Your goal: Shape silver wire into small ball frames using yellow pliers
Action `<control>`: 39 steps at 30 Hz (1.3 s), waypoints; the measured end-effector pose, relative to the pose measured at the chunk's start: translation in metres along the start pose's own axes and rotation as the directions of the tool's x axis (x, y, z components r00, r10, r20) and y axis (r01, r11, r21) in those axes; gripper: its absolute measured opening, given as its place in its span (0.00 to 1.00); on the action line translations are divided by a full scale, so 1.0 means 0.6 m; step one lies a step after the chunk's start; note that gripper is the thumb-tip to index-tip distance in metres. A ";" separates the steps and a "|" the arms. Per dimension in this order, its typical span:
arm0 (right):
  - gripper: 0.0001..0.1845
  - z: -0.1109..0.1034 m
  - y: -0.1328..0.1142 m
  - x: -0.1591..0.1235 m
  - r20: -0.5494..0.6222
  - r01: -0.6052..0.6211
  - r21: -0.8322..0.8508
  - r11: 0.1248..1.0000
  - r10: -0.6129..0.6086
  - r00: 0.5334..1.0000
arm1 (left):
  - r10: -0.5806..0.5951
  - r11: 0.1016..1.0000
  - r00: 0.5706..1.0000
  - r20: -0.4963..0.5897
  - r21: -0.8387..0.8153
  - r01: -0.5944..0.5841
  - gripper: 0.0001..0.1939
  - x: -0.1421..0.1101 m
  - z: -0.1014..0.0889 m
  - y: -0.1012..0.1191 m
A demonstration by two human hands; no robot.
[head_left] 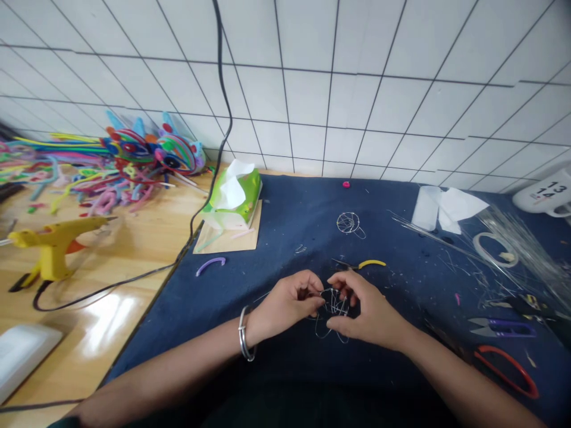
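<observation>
Between my hands is a small round wire frame [336,304], made of thin silvery wire with loose loops hanging below it. My left hand [289,300], with a bangle at the wrist, pinches the frame's left edge between thumb and fingers. Curved round the right side of the frame, my right hand [368,309] holds it with thumb and fingertips. Just beyond the hands lie pliers [371,263] with a yellow handle, partly hidden. Farther back, a second round wire piece [348,223] rests on the dark blue cloth [285,226].
At left are a yellow glue gun [56,241], colourful pipe cleaners [107,196] and a tissue pack [236,193]. A black cable [227,107] hangs down. Straight wires [517,238], purple snips [504,327], a red handle [508,368] and a mug [546,190] stand or lie at right.
</observation>
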State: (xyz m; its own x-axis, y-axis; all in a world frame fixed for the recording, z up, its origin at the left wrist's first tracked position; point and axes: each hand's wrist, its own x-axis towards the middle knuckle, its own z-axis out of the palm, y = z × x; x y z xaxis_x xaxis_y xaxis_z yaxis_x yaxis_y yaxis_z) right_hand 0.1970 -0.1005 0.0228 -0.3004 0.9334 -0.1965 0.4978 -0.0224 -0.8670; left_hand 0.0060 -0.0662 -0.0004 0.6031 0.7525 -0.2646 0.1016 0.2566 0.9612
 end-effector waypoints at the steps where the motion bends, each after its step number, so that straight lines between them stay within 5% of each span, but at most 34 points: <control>1: 0.28 0.003 -0.001 -0.001 -0.014 0.017 -0.033 0.999 -0.018 1.000 | 0.004 1.000 1.000 -0.001 -0.005 -0.005 0.05 0.000 -0.001 0.000; 9: 0.18 0.013 0.003 -0.003 -0.129 0.082 -0.141 0.987 -0.100 0.987 | -0.036 0.999 0.999 0.001 -0.010 0.036 0.06 0.002 -0.007 0.002; 14: 0.08 -0.001 0.003 -0.001 -0.131 0.010 0.033 0.999 -0.006 0.991 | -0.024 1.000 1.000 0.004 -0.004 0.024 0.07 0.002 -0.009 0.004; 18: 0.11 -0.008 0.011 0.003 -0.089 -0.089 0.252 0.964 0.115 0.989 | -0.022 1.000 1.000 0.015 0.009 0.022 0.07 0.002 -0.011 0.007; 22: 0.10 -0.008 0.020 0.009 -0.102 -0.103 0.261 0.960 0.134 0.986 | -0.036 0.999 0.999 0.029 0.012 0.035 0.07 0.003 -0.014 0.010; 32: 0.10 -0.040 0.008 0.013 -0.352 -0.046 -0.167 0.985 -0.015 0.936 | -0.043 0.999 0.998 0.051 0.021 0.042 0.08 0.003 -0.021 0.009; 36: 0.08 -0.056 -0.006 0.033 -0.207 0.054 -0.445 0.894 -0.161 0.965 | -0.030 1.000 0.997 0.069 0.009 0.029 0.07 0.002 -0.023 0.007; 39: 0.08 -0.052 -0.009 0.067 -0.042 0.197 -0.653 0.731 -0.295 0.955 | -0.029 1.000 0.995 0.091 0.007 0.028 0.07 0.001 -0.022 0.005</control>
State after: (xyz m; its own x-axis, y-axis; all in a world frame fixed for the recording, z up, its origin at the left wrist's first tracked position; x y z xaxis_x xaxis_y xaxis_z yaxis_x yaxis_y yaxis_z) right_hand 0.2076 -0.0517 0.0339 -0.3993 0.9127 0.0873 0.8361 0.4016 -0.3737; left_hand -0.0037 -0.0572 0.0012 0.6693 0.6866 -0.2841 0.1244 0.2734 0.9538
